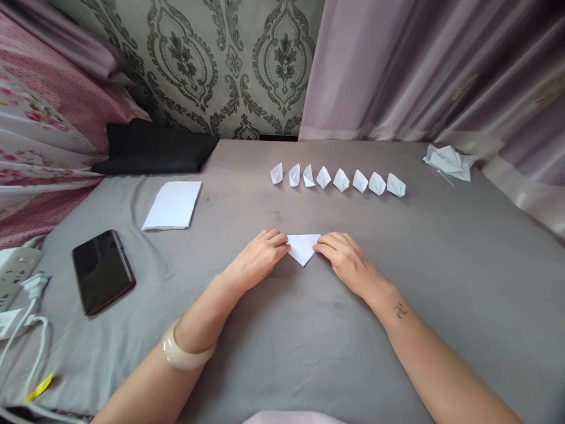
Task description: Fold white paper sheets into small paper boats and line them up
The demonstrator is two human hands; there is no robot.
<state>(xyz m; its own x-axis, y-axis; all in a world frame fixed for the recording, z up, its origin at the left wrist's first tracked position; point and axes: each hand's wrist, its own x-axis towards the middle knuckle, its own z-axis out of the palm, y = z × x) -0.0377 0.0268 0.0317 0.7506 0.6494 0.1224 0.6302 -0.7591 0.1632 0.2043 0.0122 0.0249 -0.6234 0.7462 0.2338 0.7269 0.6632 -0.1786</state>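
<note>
Your left hand [263, 254] and right hand [346, 260] cover the two side corners of the folded paper [303, 247], so you cannot see those tips. The bottom edge cuts off both your forearms and the pale pink fabric [291, 418] in front of you. The left edge crops your power strip [18, 268]. The thin strip [445, 178] by the crumpled papers [450, 161] is too small to identify.

A black rectangular phone [103, 272] lies near a white plastic power strip [17, 274]; folded black cloth [154, 148] rests behind.
</note>
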